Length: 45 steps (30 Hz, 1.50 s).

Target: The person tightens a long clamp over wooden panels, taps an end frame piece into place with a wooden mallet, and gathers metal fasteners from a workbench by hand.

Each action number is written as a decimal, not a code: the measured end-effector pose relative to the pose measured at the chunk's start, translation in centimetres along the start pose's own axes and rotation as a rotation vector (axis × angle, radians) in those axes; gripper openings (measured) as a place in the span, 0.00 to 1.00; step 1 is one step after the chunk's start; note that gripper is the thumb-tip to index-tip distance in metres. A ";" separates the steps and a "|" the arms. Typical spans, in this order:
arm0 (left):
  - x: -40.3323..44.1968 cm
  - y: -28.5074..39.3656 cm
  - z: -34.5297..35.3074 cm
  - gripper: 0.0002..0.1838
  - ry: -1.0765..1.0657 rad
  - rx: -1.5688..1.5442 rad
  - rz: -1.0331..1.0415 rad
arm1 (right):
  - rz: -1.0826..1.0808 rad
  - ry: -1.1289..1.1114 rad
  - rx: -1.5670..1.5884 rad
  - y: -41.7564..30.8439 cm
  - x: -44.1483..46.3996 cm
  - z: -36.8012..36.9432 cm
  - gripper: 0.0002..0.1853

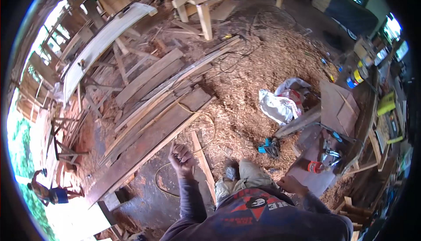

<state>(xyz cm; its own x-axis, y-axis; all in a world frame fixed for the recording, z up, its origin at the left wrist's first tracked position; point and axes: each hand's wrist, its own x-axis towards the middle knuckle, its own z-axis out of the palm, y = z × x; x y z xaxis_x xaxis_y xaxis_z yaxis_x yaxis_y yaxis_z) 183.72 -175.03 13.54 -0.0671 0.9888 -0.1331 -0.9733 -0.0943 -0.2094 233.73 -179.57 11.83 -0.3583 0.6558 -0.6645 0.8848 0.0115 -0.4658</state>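
Observation:
My left hand (181, 157) is raised in front of me with its fingers curled in. Nothing shows in it. Behind it lies a long plank (151, 142) with a yellow cord (214, 129) running over it. A narrow wood strip (202, 164) rests on the floor just right of that hand. My right hand (291, 185) is low beside my trousers, its fingers closed; whether they hold anything is hidden. Nearest to it are a red-lidded container (314, 167) on the bench and a teal power tool (268, 148) among the shavings.
Wood shavings (250, 78) cover much of the floor. A white sack (280, 105) lies ahead to the right. The cluttered workbench (346, 155) runs along my right side. Wooden frames (204, 19) stand at the back. Another person (50, 192) is outside at far left.

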 end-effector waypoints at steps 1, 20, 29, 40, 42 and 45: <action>0.8 -0.4 0.1 0.24 0.027 -0.015 0.011 | -0.011 -0.017 -0.005 0.1 1.4 0.5 0.22; 38.0 2.6 3.8 0.14 0.094 0.206 -0.515 | 0.143 0.358 0.199 -10.7 31.1 -19.9 0.16; 55.1 0.0 7.2 0.16 0.124 0.097 -0.631 | 0.421 0.361 0.449 -3.4 31.9 -14.7 0.11; 61.6 2.8 8.7 0.25 0.251 -0.023 -0.601 | 0.272 0.122 0.133 1.7 38.9 -10.8 0.13; 64.0 6.3 8.8 0.27 0.218 -0.016 -0.525 | 0.244 0.071 0.062 0.8 41.9 -13.7 0.13; 66.9 12.6 8.7 0.26 0.255 -0.040 -0.430 | 0.157 0.024 -0.094 -0.2 48.5 -18.3 0.14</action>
<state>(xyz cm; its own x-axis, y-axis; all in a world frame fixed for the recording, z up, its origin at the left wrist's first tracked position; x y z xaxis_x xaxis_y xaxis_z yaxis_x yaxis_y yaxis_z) 165.03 -109.09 10.39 0.3989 0.8799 -0.2581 -0.8917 0.3064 -0.3332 221.60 -133.93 -9.57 -0.2074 0.6731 -0.7098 0.9536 -0.0227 -0.3001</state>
